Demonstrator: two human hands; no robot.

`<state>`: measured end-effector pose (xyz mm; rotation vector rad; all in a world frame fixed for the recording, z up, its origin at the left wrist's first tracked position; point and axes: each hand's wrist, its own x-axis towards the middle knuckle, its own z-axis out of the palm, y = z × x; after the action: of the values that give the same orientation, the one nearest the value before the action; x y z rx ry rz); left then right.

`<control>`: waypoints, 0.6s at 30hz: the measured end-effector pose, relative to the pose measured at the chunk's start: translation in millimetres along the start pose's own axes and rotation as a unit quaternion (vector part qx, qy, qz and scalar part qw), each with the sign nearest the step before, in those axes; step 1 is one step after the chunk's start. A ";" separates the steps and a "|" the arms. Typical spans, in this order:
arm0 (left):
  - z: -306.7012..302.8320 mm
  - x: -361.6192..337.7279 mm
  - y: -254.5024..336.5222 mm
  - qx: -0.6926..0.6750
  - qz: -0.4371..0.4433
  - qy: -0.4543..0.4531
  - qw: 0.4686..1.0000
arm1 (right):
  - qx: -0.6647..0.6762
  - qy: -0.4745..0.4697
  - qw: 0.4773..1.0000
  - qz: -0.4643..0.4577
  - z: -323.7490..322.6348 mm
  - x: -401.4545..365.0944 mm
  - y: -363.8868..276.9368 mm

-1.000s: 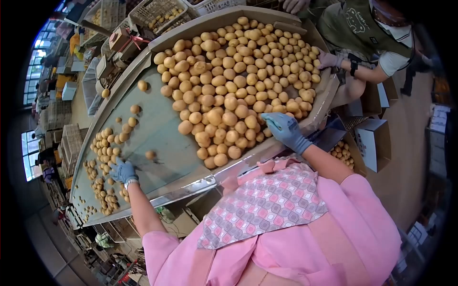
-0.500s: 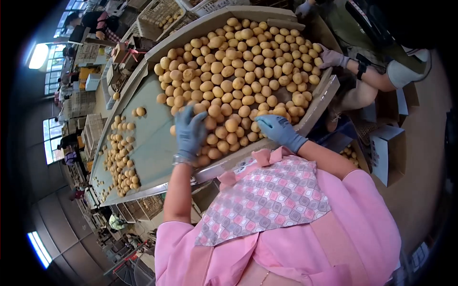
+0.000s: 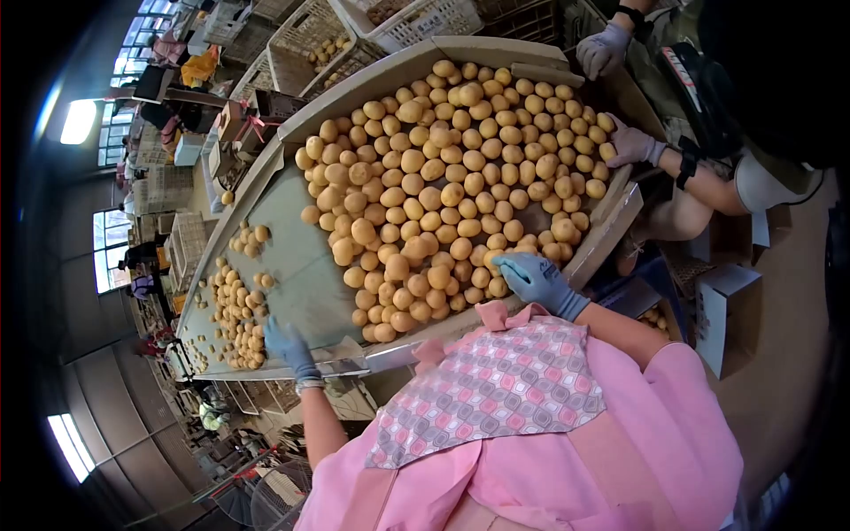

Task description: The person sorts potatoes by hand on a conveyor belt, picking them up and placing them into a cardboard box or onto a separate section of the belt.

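Note:
A large heap of round yellow-brown produce, like small potatoes (image 3: 429, 196), covers the wide end of a green belt table (image 3: 305, 257). My left hand (image 3: 290, 350), in a blue-grey glove and slightly blurred, is over the table's near side with fingers apart and nothing visible in them. Just beyond its fingertips lies a smaller group of the same produce (image 3: 237, 296). At the heap's near right edge, my right hand (image 3: 538, 281), gloved alike, rests with its fingers laid over the produce. What is under its fingertips is hidden.
Across the right end, a co-worker's gloved hand (image 3: 630, 142) touches the heap; their other hand (image 3: 603, 50) is near the table's far corner. A raised wooden rim (image 3: 606, 232) borders the table. Plastic crates (image 3: 423, 22) stand behind, and an open carton (image 3: 728, 310) is at the right.
My left hand has left the heap and moved left towards the smaller group. My right hand remains at the near right edge. The co-worker's other hand now shows fully, and the view has shifted slightly.

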<state>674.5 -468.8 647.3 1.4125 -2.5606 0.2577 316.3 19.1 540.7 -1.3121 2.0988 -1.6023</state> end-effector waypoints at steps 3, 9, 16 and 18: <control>-11.2 -34.0 109.1 -0.188 0.069 -0.018 0.980 | -0.010 -0.021 0.999 0.032 -1.8 -0.1 -4.2; -32.2 -48.7 168.2 -0.246 0.069 0.019 0.967 | -0.026 -0.017 0.996 0.089 0.2 -0.6 -4.6; -31.5 -47.4 166.9 -0.282 0.045 0.023 0.958 | 0.037 0.073 0.989 0.126 -5.2 66.4 -4.4; -22.9 -49.1 162.0 -0.245 0.055 0.014 0.968 | -0.105 0.086 0.989 0.057 1.3 118.1 -11.7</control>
<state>564.8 -337.9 647.9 1.0733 -2.4459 -0.3185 253.7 -68.5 590.6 -1.1221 2.4551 -1.5319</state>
